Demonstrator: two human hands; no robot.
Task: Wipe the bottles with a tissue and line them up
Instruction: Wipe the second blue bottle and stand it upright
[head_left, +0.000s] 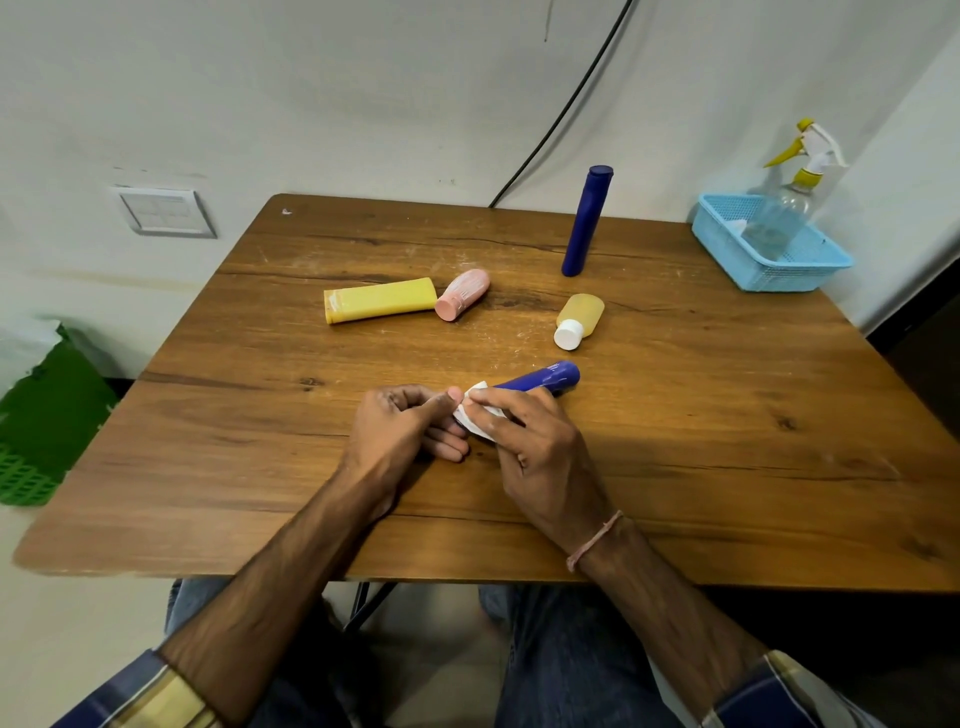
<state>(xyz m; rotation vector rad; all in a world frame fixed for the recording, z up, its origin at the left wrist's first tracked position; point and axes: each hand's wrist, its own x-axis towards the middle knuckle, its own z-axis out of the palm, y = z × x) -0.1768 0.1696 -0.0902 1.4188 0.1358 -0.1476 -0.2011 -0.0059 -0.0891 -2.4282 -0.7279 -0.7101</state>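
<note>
A short blue bottle lies on its side near the middle of the wooden table. My left hand grips its near end, which is hidden under my fingers. My right hand presses a white tissue around the same bottle. Farther back lie a yellow tube, a pink bottle and a small yellow bottle with a white cap. A tall blue bottle stands upright at the back.
A light blue basket at the table's back right corner holds a clear spray bottle. A black cable runs down the wall behind. A green crate sits on the floor to the left.
</note>
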